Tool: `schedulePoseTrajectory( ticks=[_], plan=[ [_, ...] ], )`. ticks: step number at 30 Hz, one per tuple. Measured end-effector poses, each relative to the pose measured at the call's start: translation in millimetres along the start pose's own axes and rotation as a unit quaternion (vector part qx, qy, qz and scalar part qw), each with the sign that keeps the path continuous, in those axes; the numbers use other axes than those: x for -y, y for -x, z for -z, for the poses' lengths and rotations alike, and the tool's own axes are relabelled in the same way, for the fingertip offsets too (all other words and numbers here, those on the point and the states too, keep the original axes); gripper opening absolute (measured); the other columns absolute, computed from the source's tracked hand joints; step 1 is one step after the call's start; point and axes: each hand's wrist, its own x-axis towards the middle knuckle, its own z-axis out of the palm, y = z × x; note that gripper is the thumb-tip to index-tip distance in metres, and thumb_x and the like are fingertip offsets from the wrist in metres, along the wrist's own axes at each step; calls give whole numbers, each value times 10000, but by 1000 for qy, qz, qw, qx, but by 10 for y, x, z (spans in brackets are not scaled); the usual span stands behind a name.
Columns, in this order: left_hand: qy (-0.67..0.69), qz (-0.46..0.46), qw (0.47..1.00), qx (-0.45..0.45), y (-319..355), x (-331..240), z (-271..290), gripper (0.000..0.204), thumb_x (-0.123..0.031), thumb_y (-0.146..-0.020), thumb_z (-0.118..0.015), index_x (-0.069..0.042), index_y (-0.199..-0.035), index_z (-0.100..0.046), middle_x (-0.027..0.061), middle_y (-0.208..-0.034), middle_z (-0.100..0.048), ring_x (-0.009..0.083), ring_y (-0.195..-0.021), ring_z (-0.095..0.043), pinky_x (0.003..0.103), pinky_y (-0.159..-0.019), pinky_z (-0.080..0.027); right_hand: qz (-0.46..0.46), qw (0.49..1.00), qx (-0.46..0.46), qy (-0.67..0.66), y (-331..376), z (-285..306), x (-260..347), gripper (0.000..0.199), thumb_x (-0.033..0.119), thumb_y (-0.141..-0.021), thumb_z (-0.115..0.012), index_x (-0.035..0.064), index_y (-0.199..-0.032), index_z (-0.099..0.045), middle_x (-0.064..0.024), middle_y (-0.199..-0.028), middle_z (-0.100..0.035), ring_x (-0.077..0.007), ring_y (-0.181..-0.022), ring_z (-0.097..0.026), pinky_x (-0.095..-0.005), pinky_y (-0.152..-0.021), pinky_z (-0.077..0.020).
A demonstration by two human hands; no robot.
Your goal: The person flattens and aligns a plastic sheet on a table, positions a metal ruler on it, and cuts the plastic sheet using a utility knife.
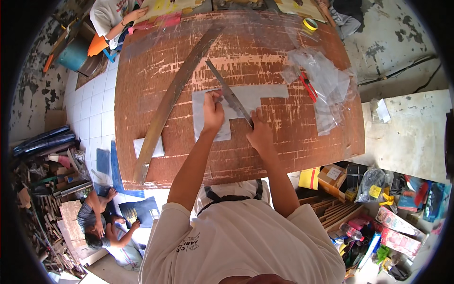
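A whitish sheet (201,124), cut in a stepped outline, lies flat on the worn brown tabletop (283,156). Slanting across it is a narrow dark metal ruler (230,96). My right hand (260,132) grips the ruler's near end at the sheet's edge. Just left of the ruler, over the sheet, my left hand (214,112) is closed with thumb and fingers pinched together; whatever is in the pinch is too small to make out. A long, wide metal straightedge (175,102) lies diagonally to the left, with a small white folded piece (155,146) under its lower part.
Right of the sheet are a red cutter knife (308,87) and crumpled clear plastic (331,80). A yellow tape roll (310,24) sits far right. Other people work at the far edge and on the floor at left. Cluttered boxes (332,177) stand below right.
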Motion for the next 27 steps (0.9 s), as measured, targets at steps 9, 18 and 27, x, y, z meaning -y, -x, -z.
schedulePoseTrajectory(
  ticks=[9, 18, 27],
  plan=[
    [-196, -120, 973, 14, 145, -327, -103, 245, 160, -744, -556, -37, -874, -620, 137, -985, -666, 369, -941, -656, 456, -786, -538, 10, 999, -22, -24, 3, -43, -84, 625, 115, -811, -663, 35, -1428, -604, -239, -1576, -486, -475, -1088, -699, -544, -912, -591],
    [-306, -138, 939, 71, 279, -253, -125, 172, 2, -772, -687, -78, -924, -689, 84, -1118, -645, 320, -1100, -624, 470, -932, -491, -16, 999, 11, -50, -6, 57, -21, 654, 109, -790, -673, 37, -1436, -600, -229, -1574, -491, -472, -1182, -658, -534, -960, -571],
    [-325, -210, 911, 146, 326, -273, -112, 153, -85, -795, -725, -63, -945, -703, 98, -1120, -626, 319, -1105, -611, 470, -937, -483, -19, 998, 12, -61, -10, 106, 3, 591, 52, -814, -634, 20, -1404, -626, -265, -1547, -498, -464, -1222, -636, -502, -1023, -539]
  ],
)
